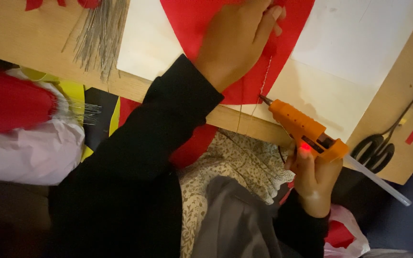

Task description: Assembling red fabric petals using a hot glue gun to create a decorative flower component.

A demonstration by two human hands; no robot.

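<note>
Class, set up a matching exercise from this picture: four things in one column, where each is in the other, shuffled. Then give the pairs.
1. orange plastic glue gun
2. red paper sheet
3. black-handled scissors
4. bundle of thin grey wires

A. under the left hand
B. far right of the wooden table
C. in the right hand
D. top left of the table

Pairs: 1-C, 2-A, 3-B, 4-D

A crumpled pale pink plastic bag [34, 155] lies at the left, below the table edge, with something red [10, 102] resting on top of it. Another thin whitish plastic bag [345, 236] sits at the lower right, red contents showing through. No labels, signs or screens can be made out.
</note>
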